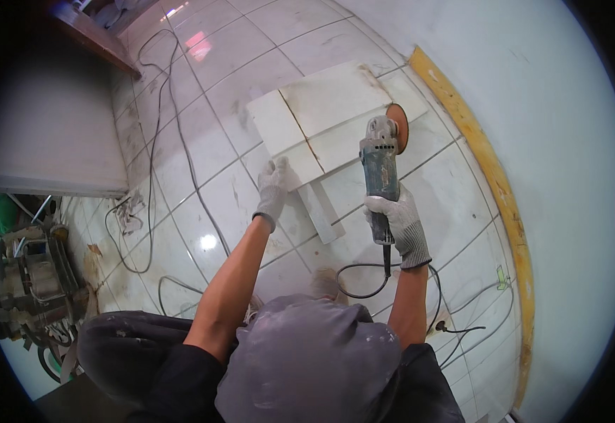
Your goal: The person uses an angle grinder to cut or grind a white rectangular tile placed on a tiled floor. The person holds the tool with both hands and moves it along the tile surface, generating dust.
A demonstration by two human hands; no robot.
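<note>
My right hand (400, 220), in a pale knit glove, is wrapped round the body of a dark green angle grinder (380, 169). The grinder's reddish-brown disc (397, 129) stands on edge at the right end of a white tile slab (339, 99); whether it touches cannot be made out. My left hand (273, 189), gloved too, grips the near left edge of the slab with its fingers closed. A dark, brown-edged line (300, 127) crosses the slab near its left end. Under the slab, a narrow pale strip (319, 210) sticks out towards me.
Black cord (364, 296) loops from the grinder near my feet. A long cable (180, 130) snakes over the tiled floor (212, 204) on the left. Yellow board (483, 155) lines the right wall's foot. Dusty machinery (32, 275) stands at far left. A plug (443, 326) lies at lower right.
</note>
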